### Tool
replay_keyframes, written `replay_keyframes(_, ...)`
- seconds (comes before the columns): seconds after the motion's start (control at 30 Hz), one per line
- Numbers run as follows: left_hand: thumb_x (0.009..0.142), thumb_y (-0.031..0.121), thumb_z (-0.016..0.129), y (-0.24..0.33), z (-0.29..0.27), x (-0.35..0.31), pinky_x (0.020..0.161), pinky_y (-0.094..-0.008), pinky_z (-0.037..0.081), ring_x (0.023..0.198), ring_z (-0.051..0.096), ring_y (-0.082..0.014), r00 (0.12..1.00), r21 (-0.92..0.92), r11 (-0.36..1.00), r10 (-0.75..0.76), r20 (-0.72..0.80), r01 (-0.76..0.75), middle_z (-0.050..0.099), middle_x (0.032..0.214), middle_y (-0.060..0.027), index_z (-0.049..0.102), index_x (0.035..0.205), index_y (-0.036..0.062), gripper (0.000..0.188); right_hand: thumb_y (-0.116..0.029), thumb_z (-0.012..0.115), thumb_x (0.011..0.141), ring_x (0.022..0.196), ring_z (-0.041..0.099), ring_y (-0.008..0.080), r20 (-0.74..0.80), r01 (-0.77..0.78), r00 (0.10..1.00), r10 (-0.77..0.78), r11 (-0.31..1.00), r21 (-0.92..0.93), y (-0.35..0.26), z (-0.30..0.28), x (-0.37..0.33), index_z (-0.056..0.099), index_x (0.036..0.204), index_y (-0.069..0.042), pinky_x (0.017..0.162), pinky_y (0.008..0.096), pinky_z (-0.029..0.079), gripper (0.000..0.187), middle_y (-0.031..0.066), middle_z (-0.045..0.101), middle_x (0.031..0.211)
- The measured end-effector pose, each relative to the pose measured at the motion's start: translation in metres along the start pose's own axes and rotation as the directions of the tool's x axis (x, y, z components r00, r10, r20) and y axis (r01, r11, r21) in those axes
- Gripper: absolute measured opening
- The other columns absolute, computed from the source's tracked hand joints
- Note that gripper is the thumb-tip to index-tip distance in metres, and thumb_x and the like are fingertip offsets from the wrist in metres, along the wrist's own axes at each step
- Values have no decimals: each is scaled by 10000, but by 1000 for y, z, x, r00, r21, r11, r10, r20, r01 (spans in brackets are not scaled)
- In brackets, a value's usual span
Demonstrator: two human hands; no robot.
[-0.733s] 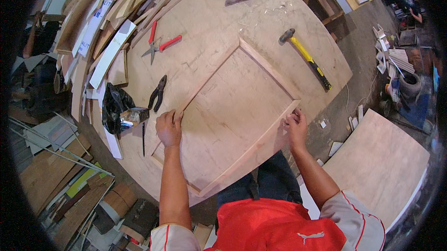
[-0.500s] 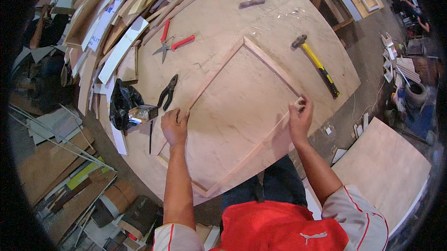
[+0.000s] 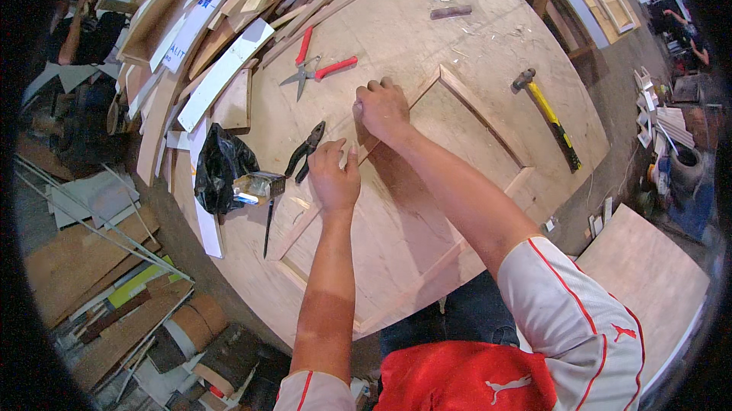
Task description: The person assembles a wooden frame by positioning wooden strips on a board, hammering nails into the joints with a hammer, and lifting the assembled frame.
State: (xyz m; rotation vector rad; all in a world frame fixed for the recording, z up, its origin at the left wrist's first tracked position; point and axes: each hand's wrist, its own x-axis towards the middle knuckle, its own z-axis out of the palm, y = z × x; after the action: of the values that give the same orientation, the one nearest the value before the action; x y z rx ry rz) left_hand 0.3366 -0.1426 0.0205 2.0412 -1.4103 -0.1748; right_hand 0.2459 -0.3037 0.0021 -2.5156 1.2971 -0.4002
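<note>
A thin rectangular wooden frame (image 3: 480,116) lies on the plywood tabletop, one corner pointing away from me. My left hand (image 3: 335,178) rests palm down over its left side, fingers stretched and thumb apart, beside black-handled pliers (image 3: 307,152). Farther off, above the frame's left strip, is my right hand (image 3: 383,112). Its fingers are curled in; whatever they hold, if anything, is hidden. Red-handled snips (image 3: 314,70) lie beyond it. A hammer (image 3: 547,117) with a yellow and black handle lies right of the frame.
Wood strips (image 3: 229,49) are heaped along the far left edge. A black plastic bag (image 3: 221,167), a small clear box (image 3: 261,184) and a thin dark rod (image 3: 269,228) lie at left. A dark block (image 3: 451,12) sits at the back, near scraps. Boards (image 3: 640,289) lean at lower right.
My right hand has left the frame's right corner and crossed to its left strip, fingers curled. The left hand stays at the left side. The whole view has shifted slightly.
</note>
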Motion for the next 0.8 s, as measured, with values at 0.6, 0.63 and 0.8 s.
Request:
replay_keyframes(0.6,969,173,660,225,143,-64,1125,-566,358,1399,447,-443,813,-196,861,508,286,-469,589,1403,-192,671,1253,84,298,-163,713,871,1028,624,357,-315,-700,566,762,646,304,167,-116,-319,725,1009,-87,891,485,507,157,111,707,1016)
replay_keyframes(0.63,978,194,651,240,157,-66,1134,-574,342,1413,429,-449,813,-160,854,520,263,-495,579,1422,-200,673,1259,85,303,-182,709,879,1034,620,356,-347,-689,575,741,667,283,176,-117,-321,723,999,-87,901,487,503,154,113,703,1011)
replay_keyframes(0.8,1010,173,612,272,205,-71,1090,-600,371,1336,452,-520,795,-131,820,572,204,-557,547,1350,-274,646,1215,48,243,-184,693,889,1015,621,335,-369,-685,581,726,681,260,203,-109,-319,716,943,-87,867,470,506,113,106,700,989)
